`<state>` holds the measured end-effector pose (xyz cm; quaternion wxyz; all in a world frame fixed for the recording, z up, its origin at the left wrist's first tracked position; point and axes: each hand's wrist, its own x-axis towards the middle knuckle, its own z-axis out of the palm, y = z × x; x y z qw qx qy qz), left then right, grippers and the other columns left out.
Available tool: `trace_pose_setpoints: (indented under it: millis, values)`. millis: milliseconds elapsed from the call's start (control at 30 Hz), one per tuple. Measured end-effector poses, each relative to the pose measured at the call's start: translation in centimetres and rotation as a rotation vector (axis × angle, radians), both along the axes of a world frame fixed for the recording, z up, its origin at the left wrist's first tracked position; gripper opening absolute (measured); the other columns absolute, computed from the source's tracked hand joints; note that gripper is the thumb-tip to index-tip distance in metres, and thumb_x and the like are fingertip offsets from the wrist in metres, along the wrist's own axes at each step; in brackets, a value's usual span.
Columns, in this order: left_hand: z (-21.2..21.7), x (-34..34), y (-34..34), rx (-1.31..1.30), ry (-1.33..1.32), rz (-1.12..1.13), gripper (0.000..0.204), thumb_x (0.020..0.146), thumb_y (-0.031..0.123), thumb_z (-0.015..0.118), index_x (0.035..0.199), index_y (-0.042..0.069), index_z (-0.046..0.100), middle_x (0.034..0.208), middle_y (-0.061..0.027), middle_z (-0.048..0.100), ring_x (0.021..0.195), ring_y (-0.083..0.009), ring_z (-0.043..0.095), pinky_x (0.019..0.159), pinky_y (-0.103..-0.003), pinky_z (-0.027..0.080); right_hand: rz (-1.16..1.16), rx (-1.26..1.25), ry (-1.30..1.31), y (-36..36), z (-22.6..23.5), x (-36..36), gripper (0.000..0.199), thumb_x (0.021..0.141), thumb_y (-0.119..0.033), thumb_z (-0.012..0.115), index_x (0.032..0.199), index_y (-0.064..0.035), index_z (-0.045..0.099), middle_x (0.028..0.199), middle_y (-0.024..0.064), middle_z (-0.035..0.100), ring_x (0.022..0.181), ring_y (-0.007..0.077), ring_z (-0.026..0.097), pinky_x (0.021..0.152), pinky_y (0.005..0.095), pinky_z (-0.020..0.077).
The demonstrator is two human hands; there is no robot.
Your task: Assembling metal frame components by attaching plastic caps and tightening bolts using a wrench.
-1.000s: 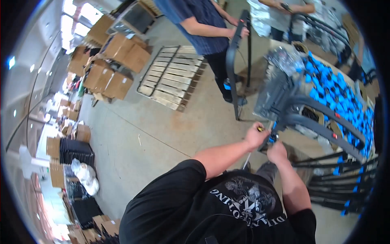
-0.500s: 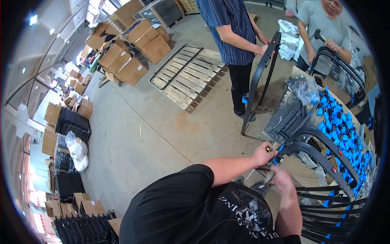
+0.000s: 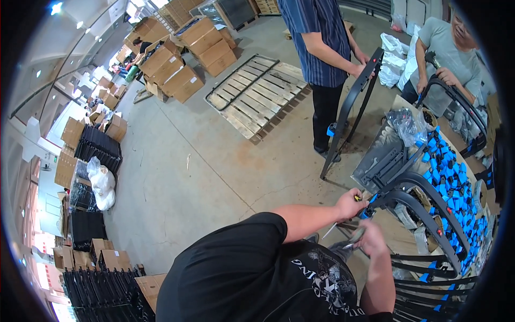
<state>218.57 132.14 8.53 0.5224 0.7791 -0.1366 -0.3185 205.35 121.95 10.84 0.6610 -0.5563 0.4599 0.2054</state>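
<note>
L hand [image 3: 350,203] is clenched round a yellow-and-black handle [image 3: 358,198], just beside the blue fitting [image 3: 367,213] at the lower end of the dark curved frame [image 3: 436,227], nr the worktop's [image 3: 398,229] near L corner; can't tell if it grips the frame too. R hand [image 3: 372,240] grasps a greyish tool [image 3: 355,235], type unclear, just below. Main risk: frame could swing or slip if poorly braced, b/c its long bow looks top-heavy. Tool might also skid & nick L hand, being so close. Loose blue parts [image 3: 453,174] could get knocked off the worktop's edge.
</note>
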Motion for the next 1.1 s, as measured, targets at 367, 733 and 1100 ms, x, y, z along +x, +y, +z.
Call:
trace_pose_setpoints:
  millis: [367,733,1100]
  values:
    - [-1.8,-0.7,-0.6,-0.122,0.103,-0.005,0.041,0.081,0.034,0.083,0.099,0.008,0.057,0.080,-0.0084,0.063,0.072,-0.0161,0.057,0.065,-0.037,0.049,-0.315,0.626,-0.277,-2.6,-1.2,-2.6,0.024,0.092,-0.017,0.059,0.111,-0.0026,0.061,0.084,0.0118,0.066,0.073,0.0296,0.069,0.060,0.0481,0.0545]
    - [-2.5,0.2,-0.8,-0.158,0.076,0.011,0.030,0.087,0.024,0.081,0.096,0.007,0.058,0.080,-0.0002,0.057,0.072,-0.0093,0.048,0.060,-0.030,0.043,-0.212,0.162,-0.113,0.2,0.0,-0.6,0.025,0.094,-0.028,0.057,0.097,-0.0035,0.061,0.072,0.0149,0.064,0.053,0.0284,0.059,0.046,0.0453,0.0464]
    - [-3.4,-0.3,-1.8,-0.105,-0.029,-0.017,0.026,0.091,0.024,0.077,0.101,0.011,0.058,0.078,0.0024,0.055,0.066,-0.0078,0.047,0.056,-0.026,0.040,0.003,0.002,-0.124,0.2,0.4,-0.9,0.038,0.094,-0.027,0.056,0.117,0.0028,0.056,0.097,0.0231,0.068,0.075,0.0281,0.071,0.060,0.0483,0.0545]
